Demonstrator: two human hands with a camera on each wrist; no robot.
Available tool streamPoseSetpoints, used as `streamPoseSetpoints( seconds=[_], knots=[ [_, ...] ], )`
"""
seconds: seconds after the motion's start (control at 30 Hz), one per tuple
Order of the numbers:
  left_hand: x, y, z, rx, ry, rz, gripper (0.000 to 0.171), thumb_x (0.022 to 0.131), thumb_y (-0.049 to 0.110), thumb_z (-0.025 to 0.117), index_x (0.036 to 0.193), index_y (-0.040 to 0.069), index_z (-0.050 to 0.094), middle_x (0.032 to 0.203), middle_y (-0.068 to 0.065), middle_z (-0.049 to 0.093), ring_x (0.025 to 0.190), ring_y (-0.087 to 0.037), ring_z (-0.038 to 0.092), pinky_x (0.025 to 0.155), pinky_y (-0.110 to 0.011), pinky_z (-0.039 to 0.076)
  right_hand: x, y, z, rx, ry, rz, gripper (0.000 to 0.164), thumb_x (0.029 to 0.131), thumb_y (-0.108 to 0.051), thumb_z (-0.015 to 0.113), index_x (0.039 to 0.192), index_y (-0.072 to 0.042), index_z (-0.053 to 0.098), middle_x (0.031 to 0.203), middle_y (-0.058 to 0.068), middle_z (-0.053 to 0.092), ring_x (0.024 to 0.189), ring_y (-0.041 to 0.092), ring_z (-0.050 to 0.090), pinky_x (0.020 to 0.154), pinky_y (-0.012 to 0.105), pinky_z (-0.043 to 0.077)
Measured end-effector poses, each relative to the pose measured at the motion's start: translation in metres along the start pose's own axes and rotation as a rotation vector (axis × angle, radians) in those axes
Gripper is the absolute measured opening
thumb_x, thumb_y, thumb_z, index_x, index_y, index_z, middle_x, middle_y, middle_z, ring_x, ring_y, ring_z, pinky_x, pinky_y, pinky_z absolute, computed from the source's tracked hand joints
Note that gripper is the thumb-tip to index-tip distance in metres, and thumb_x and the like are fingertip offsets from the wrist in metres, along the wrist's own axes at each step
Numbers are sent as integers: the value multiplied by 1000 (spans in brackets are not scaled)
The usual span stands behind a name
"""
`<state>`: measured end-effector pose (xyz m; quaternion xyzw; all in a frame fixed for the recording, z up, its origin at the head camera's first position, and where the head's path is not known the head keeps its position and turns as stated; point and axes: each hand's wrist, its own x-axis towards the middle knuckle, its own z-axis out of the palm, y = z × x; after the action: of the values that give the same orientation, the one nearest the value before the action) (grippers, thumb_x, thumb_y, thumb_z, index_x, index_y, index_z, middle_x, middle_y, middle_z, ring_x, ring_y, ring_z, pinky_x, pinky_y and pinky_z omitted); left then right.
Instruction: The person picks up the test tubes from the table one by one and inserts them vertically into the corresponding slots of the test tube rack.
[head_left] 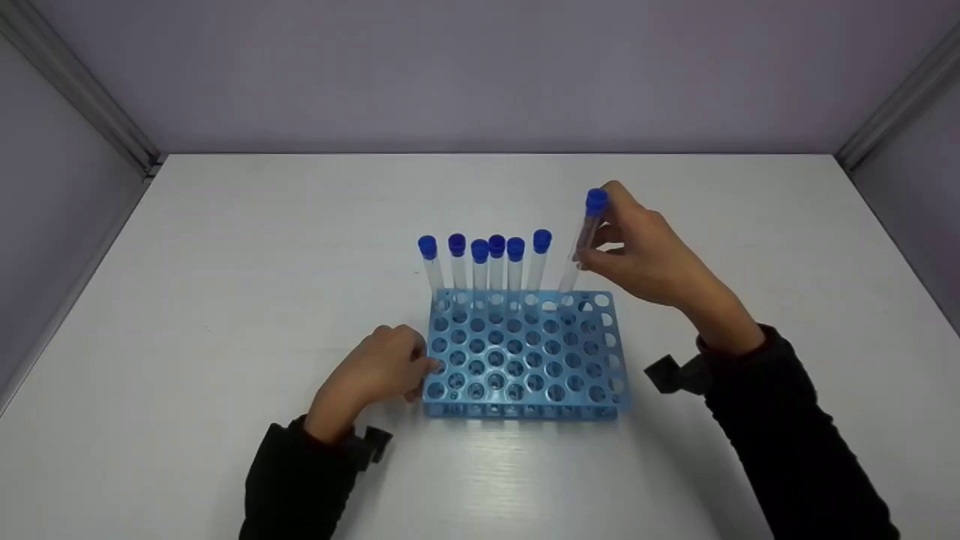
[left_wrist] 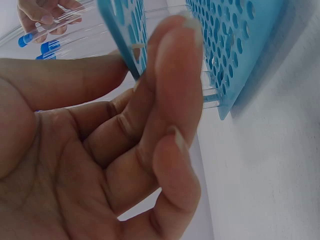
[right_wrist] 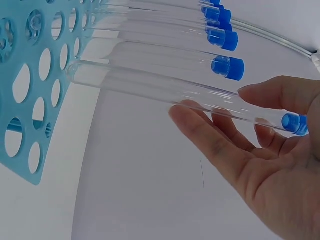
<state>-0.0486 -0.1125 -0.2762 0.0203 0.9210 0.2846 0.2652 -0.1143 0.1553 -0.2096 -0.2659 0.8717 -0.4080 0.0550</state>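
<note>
A light-blue test tube rack (head_left: 523,403) with rows of round holes stands on the table. My left hand (head_left: 386,364) grips its left edge, the thumb over the top plate and the other fingers beside and below it. Above the back row, toward the right, my right hand (head_left: 637,251) pinches a clear test tube (right_wrist: 160,90) with a blue cap (head_left: 596,201). This tube leans, its rounded lower end at the rack's top plate; whether it sits inside a hole I cannot tell. Several other blue-capped test tubes (head_left: 515,259) stand in the back row to its left.
The white table (head_left: 262,247) extends around the rack on all sides. Behind it rises a pale purple-grey wall (head_left: 480,75), with side panels (head_left: 60,187) at left and right. A small black wrist device (head_left: 675,375) sits at the right cuff.
</note>
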Motion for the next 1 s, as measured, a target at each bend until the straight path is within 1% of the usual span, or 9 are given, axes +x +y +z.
streamPoseSetpoints(
  seconds=[0.2, 0.47, 0.73, 1.0],
  knots=[
    [0, 1, 0, -1, -3, -1, 17, 88, 15, 60, 76, 4, 61, 57, -3, 58, 55, -16, 53, 58, -29, 39, 0, 0, 3, -11, -18, 4, 27, 85, 4, 55, 105, 1, 36, 91, 13, 56, 88, 26, 63, 77, 39, 50],
    [-3, 1, -1, 12, 15, 49, 16, 88, 13, 60, 76, 3, 63, 56, -3, 59, 55, -15, 54, 59, -30, 41, -1, 4, 7, -8, -65, 0, 27, 87, 3, 55, 107, 2, 37, 94, 14, 57, 91, 27, 62, 75, 38, 50],
    [-1, 1, 0, 14, 6, 8, 16, 88, 14, 60, 76, 3, 63, 56, -3, 58, 56, -16, 52, 59, -29, 39, -3, 10, 13, -71, -110, -32, 23, 87, -1, 56, 107, 1, 44, 95, 13, 59, 92, 26, 61, 77, 42, 49],
    [-3, 3, 0, 10, 10, 23, 16, 88, 14, 60, 76, 3, 63, 56, -4, 58, 56, -17, 52, 58, -29, 39, -5, 15, 16, -131, -145, -35, 24, 87, -4, 57, 109, 0, 49, 96, 10, 61, 91, 23, 61, 74, 40, 51]
  ],
)
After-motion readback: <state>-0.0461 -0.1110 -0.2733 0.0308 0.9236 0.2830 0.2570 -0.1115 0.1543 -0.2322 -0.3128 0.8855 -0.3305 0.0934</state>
